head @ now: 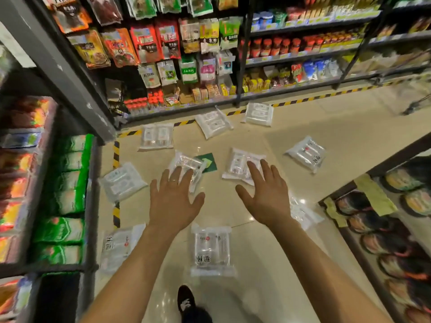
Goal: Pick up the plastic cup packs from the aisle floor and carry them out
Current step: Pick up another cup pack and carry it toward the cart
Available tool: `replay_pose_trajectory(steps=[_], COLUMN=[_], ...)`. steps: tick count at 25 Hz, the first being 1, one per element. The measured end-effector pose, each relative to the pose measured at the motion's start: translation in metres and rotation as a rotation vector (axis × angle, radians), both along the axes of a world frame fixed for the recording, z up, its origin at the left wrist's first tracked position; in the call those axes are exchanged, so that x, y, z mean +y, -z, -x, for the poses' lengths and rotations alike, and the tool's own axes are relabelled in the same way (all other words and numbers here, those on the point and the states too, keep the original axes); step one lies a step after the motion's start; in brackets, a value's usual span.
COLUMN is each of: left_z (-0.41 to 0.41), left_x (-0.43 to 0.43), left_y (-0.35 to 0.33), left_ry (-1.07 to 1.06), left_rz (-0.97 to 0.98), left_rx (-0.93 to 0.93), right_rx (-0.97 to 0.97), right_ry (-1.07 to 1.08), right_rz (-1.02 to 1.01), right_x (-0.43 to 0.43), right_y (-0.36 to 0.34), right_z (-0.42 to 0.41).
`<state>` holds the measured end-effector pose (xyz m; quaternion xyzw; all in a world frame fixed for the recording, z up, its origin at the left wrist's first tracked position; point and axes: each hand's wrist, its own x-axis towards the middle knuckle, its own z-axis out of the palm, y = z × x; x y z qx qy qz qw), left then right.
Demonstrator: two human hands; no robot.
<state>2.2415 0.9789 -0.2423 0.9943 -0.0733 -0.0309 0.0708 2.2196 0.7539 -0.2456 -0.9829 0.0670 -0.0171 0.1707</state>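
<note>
Reaching: left hand [173, 199] and right hand [265, 197] stretch out side by side at frame centre, palms down, fingers spread and straight, grasping nothing.
Scatter: some ten plastic cup packs [156, 136] lie flat on the tiled floor [338, 127], from lower centre up to the shelf foot.
Closest: nearest pack [211, 249] lies between the forearms.
Under fingertips: left centre pack [186, 165] and right centre pack [240, 164] show past the fingers; contact cannot be told.
Between them: green card [208, 162] on the floor.
Bottom centre: dark shoe [186, 299].
Surroundings: stocked shelves [303, 54] at left, top and right.
</note>
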Motion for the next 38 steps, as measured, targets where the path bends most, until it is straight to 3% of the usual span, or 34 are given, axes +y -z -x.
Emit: replay_pose_trajectory(steps=[9, 19, 25, 33, 38], left_z=[-0.04, -0.009, 0.001, 0.022, 0.031], left_x=[0.02, 0.018, 0.023, 0.04, 0.033], left_y=[0.214, 0.524, 0.673, 0.804, 0.833], left_ry=[-0.01, -0.136, -0.161, -0.278, -0.356], left_rz=[0.096, 0.155, 0.157, 0.132, 0.267], left_rx=[0.209, 0.268, 0.276, 0.347, 0.393], right_rx=[0.25, 0.397, 0.466, 0.498, 0.475], right_ry=[0.075, 0.062, 0.074, 0.149, 0.127], right_rz=[-0.069, -0.186, -0.203, -0.215, -0.275], right_x=[0.021, 0.0, 0.003, 0.013, 0.017], right_y=[0.21, 0.524, 0.678, 0.802, 0.835], right_z=[-0.013, 0.018, 0.032, 0.04, 0.046])
